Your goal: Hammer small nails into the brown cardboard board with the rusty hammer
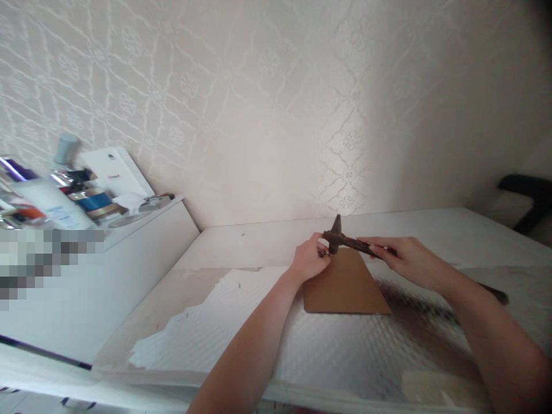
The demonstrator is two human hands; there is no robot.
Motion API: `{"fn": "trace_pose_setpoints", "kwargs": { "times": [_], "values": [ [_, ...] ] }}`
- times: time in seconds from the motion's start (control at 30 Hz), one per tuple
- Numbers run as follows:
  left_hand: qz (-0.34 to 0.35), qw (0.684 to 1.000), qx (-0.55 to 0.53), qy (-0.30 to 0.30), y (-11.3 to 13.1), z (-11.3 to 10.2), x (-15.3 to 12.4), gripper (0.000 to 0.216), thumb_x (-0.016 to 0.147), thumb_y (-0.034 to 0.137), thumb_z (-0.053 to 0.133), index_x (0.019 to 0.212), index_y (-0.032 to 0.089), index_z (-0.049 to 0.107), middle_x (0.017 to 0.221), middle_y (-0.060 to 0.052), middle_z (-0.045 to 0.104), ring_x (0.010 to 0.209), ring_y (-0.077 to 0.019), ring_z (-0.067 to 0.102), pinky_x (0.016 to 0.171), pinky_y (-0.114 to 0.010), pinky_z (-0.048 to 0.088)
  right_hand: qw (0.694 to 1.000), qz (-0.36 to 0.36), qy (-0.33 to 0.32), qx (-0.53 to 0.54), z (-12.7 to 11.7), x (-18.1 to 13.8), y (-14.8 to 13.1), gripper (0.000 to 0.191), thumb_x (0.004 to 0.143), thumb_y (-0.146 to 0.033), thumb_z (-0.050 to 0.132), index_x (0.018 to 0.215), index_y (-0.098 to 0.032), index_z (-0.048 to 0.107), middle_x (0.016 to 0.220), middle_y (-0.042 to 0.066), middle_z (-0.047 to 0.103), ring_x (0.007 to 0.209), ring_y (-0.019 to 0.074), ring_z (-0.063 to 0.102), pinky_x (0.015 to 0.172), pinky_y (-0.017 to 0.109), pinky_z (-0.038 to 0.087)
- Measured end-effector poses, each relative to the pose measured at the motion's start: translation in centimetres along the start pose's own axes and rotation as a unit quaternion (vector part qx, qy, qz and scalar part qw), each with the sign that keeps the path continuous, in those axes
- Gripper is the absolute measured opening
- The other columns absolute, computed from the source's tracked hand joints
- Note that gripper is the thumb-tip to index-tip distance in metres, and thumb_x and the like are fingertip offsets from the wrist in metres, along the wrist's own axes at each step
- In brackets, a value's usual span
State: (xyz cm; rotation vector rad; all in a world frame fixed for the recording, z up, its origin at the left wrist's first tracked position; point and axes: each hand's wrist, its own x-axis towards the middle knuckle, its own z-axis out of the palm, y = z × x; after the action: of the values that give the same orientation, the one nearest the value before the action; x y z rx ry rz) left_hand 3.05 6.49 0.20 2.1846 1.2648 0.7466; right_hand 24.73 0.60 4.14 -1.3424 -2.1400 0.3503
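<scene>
Both my hands hold a dark, rusty metal tool (345, 239) with a pointed jaw, like an adjustable wrench, a little above a brown cardboard piece (345, 284) on the white table (241, 322). My left hand (311, 257) pinches the tool's head near its jaw with closed fingers. My right hand (403, 257) is wrapped round the handle, fingers closed.
The table's white covering is peeled away at the left, showing bare board (172, 299). A white cabinet (142, 247) at the left carries bottles, tubes and jars (64, 198). A patterned wall (276, 115) rises behind. A dark chair part (528, 195) sits far right.
</scene>
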Motion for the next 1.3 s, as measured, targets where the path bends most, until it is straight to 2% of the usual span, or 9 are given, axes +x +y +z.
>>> {"fn": "trace_pose_setpoints", "kwargs": {
  "times": [0.13,0.27,0.47,0.6,0.77,0.93,1.1,1.3],
  "values": [
    [-0.009,1.000,0.007,0.004,0.27,-0.14,-0.04,0.040,0.067,0.012,0.052,0.105,0.021,0.046,0.082,0.001,0.064,0.078,-0.0149,0.060,0.075,-0.027,0.045,1.000,-0.005,0.003,0.012,0.01,-0.02,-0.13,0.038,0.089,-0.035,0.037,0.116,-0.024,0.062,0.108,0.003,0.068,0.091,0.0213,0.064,0.079,0.032,0.049],
    [-0.001,1.000,0.002,0.008,0.32,-0.15,-0.08,0.042,0.067,0.012,0.051,0.107,0.022,0.046,0.081,0.002,0.064,0.077,-0.0145,0.059,0.075,-0.027,0.045,1.000,0.005,0.013,0.014,-0.01,-0.03,-0.29,0.039,0.089,-0.034,0.037,0.116,-0.023,0.062,0.103,0.004,0.069,0.086,0.0210,0.065,0.076,0.031,0.050],
    [-0.007,1.000,0.010,0.009,0.44,-0.24,-0.14,0.033,0.067,0.014,0.052,0.099,0.020,0.048,0.079,0.001,0.064,0.075,-0.0149,0.059,0.073,-0.027,0.045,1.000,-0.011,0.010,0.020,0.07,0.00,-0.17,0.038,0.089,-0.034,0.038,0.114,-0.024,0.063,0.106,0.003,0.068,0.090,0.0213,0.064,0.078,0.032,0.050],
    [-0.009,1.000,0.006,0.008,0.46,-0.27,-0.13,0.034,0.067,0.013,0.052,0.100,0.020,0.048,0.080,0.001,0.064,0.077,-0.0152,0.059,0.075,-0.028,0.045,1.000,0.000,0.014,0.011,0.16,-0.03,-0.06,0.038,0.089,-0.034,0.037,0.115,-0.023,0.063,0.101,0.003,0.070,0.085,0.0208,0.066,0.074,0.031,0.051],
    [-0.014,1.000,0.001,0.004,0.17,-0.23,0.00,0.035,0.067,0.014,0.053,0.101,0.020,0.048,0.083,0.000,0.065,0.078,-0.0159,0.060,0.075,-0.028,0.045,1.000,-0.016,0.004,0.018,0.22,0.01,-0.09,0.037,0.089,-0.034,0.037,0.115,-0.024,0.062,0.105,0.003,0.069,0.090,0.0208,0.064,0.076,0.031,0.050],
    [-0.005,1.000,-0.004,0.004,-0.06,-0.07,0.09,0.041,0.068,0.012,0.052,0.107,0.022,0.047,0.082,0.001,0.065,0.079,-0.0149,0.060,0.076,-0.028,0.045,1.000,0.015,0.014,0.019,0.05,0.00,-0.27,0.039,0.089,-0.034,0.036,0.116,-0.021,0.062,0.098,0.004,0.071,0.083,0.0200,0.065,0.073,0.030,0.050],
    [-0.007,1.000,-0.002,0.007,-0.07,-0.02,0.05,0.038,0.067,0.014,0.054,0.104,0.020,0.048,0.081,0.001,0.064,0.077,-0.0150,0.059,0.075,-0.028,0.046,1.000,-0.003,-0.003,0.018,0.09,0.00,-0.25,0.038,0.089,-0.032,0.037,0.115,-0.021,0.063,0.102,0.004,0.070,0.085,0.0195,0.064,0.075,0.029,0.049],
    [-0.011,0.998,-0.060,0.015,-0.01,-0.13,-0.06,0.042,0.069,0.012,0.053,0.109,0.020,0.048,0.080,0.001,0.064,0.077,-0.0131,0.059,0.076,-0.026,0.045,0.999,0.022,0.012,0.021,0.10,-0.05,-0.26,0.039,0.089,-0.034,0.037,0.115,-0.020,0.062,0.098,0.005,0.071,0.081,0.0202,0.065,0.071,0.030,0.050]
  ]
}}
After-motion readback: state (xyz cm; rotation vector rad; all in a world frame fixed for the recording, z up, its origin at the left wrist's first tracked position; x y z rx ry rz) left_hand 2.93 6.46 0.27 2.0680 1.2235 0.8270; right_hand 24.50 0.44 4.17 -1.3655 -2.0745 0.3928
